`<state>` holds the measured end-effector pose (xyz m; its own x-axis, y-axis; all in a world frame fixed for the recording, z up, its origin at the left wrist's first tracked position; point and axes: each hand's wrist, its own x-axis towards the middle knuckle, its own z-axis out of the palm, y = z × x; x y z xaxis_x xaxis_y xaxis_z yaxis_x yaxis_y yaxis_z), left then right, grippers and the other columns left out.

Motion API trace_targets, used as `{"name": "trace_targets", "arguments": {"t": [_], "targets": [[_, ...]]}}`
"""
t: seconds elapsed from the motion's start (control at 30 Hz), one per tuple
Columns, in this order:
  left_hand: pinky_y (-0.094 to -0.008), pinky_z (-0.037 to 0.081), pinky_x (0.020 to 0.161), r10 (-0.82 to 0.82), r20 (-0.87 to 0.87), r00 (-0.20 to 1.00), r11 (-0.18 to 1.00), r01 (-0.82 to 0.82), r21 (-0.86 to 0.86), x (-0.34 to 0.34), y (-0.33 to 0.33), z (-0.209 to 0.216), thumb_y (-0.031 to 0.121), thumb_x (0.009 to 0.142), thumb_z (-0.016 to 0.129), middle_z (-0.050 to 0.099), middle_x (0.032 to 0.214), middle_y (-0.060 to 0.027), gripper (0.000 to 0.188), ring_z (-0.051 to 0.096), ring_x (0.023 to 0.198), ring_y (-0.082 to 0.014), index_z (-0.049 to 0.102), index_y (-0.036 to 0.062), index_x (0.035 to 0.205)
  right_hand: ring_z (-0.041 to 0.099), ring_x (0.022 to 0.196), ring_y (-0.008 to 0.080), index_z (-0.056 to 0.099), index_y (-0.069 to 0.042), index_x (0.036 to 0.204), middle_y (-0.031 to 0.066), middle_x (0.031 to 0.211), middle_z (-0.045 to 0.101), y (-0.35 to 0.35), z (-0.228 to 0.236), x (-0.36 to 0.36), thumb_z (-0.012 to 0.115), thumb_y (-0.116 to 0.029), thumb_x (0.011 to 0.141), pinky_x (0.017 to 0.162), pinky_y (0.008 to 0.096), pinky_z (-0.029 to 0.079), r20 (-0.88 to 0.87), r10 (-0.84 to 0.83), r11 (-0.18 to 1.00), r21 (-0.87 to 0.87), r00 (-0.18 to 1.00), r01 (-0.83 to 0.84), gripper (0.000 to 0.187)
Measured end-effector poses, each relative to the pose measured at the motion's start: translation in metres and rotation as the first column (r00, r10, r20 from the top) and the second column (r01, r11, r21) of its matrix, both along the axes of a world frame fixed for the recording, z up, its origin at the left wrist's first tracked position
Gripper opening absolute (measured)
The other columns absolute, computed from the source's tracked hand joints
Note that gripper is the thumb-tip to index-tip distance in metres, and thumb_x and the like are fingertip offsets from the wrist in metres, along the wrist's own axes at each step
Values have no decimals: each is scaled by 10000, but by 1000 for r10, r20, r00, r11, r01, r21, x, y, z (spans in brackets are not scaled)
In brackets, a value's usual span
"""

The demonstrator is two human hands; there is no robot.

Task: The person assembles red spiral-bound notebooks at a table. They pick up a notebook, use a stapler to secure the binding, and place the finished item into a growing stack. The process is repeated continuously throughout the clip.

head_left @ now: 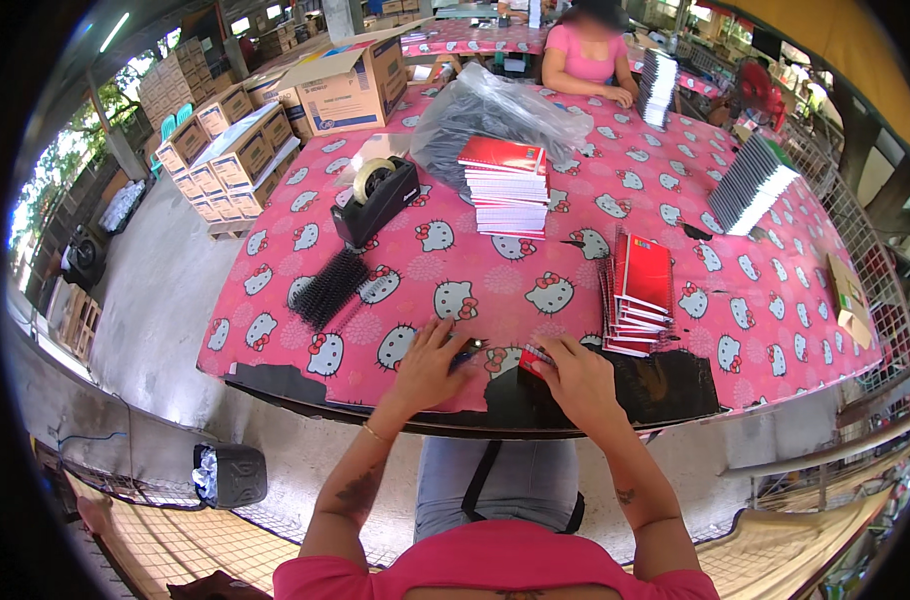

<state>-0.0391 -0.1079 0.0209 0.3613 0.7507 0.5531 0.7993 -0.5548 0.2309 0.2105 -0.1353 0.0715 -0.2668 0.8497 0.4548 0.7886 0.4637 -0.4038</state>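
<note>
Near the table's front edge, my left hand [430, 368] is closed round a small dark tool [466, 354] with a shiny tip; its exact kind is too small to make out. To its right, my right hand [580, 378] grips a small red-covered notebook [532, 364], most of it hidden under the fingers. Just beyond that hand lies a pile of red spiral notebooks [643, 275]. A bunch of black spiral binding coils [329, 289] rests on the tablecloth to the left. Farther back rises a stack of red-topped notebooks [505, 190].
A black tape dispenser [378, 203] stands beyond the coils. Behind it sits a clear plastic bag [490, 118] with dark contents. Cardboard boxes [345, 88] occupy the far left. More notebook stacks [753, 185] stand at right. A person [587, 60] in pink sits across the table.
</note>
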Motion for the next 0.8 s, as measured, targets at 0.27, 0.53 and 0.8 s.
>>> {"name": "trace_targets", "arguments": {"t": [0.27, 0.53, 0.8], "targets": [[-378, 571, 828, 413, 766, 493, 496, 584, -643, 20, -28, 25, 323, 1010, 558, 692, 1110, -156, 375, 707, 904, -284, 614, 9, 1207, 671, 763, 304, 670, -116, 1069, 77, 972, 644, 5, -8, 0, 692, -144, 865, 665, 389, 536, -43, -38, 999, -10, 998, 38, 208], [-387, 609, 763, 578, 764, 287, 249, 830, -500, 45, -28, 20, 352, 1039, 501, 689, 1042, -173, 430, 724, 856, -268, 559, -12, 1260, 676, 756, 313, 676, -106, 1049, 73, 974, 646, 7, -6, 2, 692, -150, 867, 652, 394, 537, -75, -44, 999, -29, 996, 42, 187], [-379, 526, 677, -130, 345, 930, 942, 224, -250, 39, -18, 35, 213, 899, 687, 646, 931, -160, 281, 672, 790, -308, 707, 74, 1141, 680, 792, 323, 677, -98, 1059, 93, 988, 658, 7, -2, 13, 688, -163, 874, 674, 406, 542, 3, -39, 997, -59, 999, 40, 196]]}}
